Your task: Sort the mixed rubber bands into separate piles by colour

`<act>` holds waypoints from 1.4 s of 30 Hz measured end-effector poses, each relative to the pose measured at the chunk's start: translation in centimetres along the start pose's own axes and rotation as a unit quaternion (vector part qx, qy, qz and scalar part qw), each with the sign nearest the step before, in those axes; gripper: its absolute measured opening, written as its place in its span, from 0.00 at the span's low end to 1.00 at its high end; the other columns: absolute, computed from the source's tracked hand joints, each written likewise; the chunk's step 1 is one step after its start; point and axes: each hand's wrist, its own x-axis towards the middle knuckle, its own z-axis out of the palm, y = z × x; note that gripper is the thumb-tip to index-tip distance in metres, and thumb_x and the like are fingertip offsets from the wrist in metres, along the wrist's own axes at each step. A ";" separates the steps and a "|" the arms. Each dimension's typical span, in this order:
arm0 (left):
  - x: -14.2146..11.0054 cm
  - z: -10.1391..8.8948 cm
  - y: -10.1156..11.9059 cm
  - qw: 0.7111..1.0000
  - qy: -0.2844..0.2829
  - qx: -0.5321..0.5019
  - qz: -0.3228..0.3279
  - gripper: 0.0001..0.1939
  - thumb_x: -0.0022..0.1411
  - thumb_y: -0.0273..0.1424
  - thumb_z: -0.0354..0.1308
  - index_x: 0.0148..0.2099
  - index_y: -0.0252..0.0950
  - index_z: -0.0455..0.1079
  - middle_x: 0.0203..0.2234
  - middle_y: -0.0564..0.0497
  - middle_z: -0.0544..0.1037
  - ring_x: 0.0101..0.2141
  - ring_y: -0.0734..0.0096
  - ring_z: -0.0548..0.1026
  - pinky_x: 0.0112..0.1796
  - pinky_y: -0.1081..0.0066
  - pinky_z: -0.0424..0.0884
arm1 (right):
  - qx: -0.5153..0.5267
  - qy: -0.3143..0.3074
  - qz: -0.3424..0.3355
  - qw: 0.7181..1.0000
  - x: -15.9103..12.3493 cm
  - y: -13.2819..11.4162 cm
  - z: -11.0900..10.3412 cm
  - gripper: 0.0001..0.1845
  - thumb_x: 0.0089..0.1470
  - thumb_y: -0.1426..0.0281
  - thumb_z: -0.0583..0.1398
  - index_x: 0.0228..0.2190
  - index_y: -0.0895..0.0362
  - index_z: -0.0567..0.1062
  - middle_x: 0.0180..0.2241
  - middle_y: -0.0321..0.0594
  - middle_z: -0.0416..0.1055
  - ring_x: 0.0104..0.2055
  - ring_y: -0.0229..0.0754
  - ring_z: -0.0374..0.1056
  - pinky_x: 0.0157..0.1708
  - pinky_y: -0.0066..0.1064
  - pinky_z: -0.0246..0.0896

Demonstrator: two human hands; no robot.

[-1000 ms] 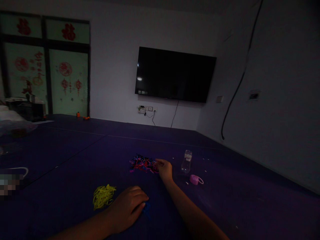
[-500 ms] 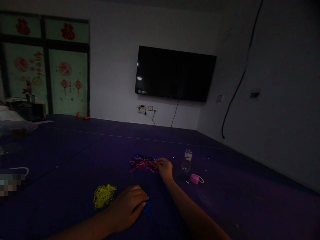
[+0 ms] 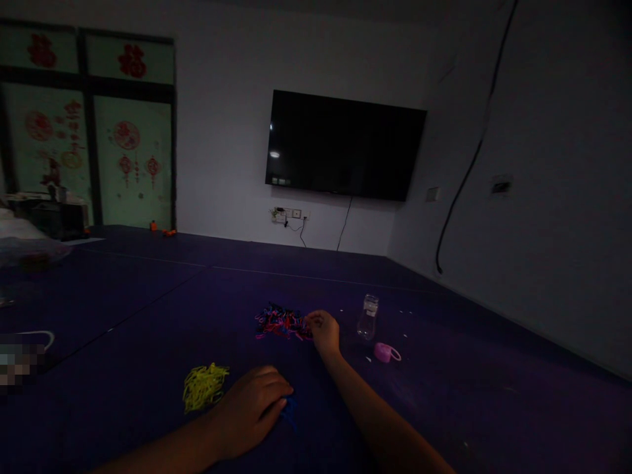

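My left hand lies low over a small heap of thin blue bands, its fingers curled together on their near side. Part of that heap is hidden beneath the fingers. Just left of it lies a heap of yellow bands. Farther forward, my right hand reaches the right edge of a mixed pile of red, pink, blue and black bands. Thumb and fingers are pinched there; what lies between them is too small and dark to tell.
A clear bottle stands right of my right hand, with a pink cap with a loop nearby. White scraps lie around them on the purple surface. A plastic bag sits far left. A television hangs on the wall.
Both hands stay nearly where they were, at the blue bands and the mixed pile. The whole view has shifted very slightly.
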 end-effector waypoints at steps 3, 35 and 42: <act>0.0 0.1 -0.1 1.000 0.003 0.004 -0.004 0.13 0.63 0.23 0.48 0.47 0.35 0.70 0.38 0.47 0.76 0.40 0.63 0.71 0.43 0.64 0.68 | 0.003 0.002 0.005 1.000 0.0 0.2 0.1 0.07 0.42 0.68 0.56 0.22 0.57 0.72 0.20 0.38 0.72 0.23 0.40 0.68 0.22 0.27 0.60; 0.0 0.0 0.2 1.000 0.002 0.007 0.000 0.13 0.62 0.23 0.48 0.47 0.36 0.70 0.37 0.47 0.77 0.40 0.63 0.71 0.42 0.64 0.68 | -0.045 -0.004 -0.010 0.999 0.1 0.7 0.0 0.11 0.43 0.69 0.57 0.28 0.59 0.78 0.26 0.43 0.76 0.29 0.44 0.73 0.29 0.30 0.67; 0.0 0.0 0.3 1.000 0.005 0.008 -0.002 0.13 0.63 0.23 0.48 0.47 0.35 0.70 0.38 0.47 0.77 0.40 0.63 0.71 0.43 0.63 0.67 | -0.040 0.002 0.001 0.999 0.2 0.6 0.0 0.13 0.40 0.71 0.57 0.29 0.60 0.78 0.25 0.42 0.75 0.27 0.43 0.72 0.26 0.29 0.66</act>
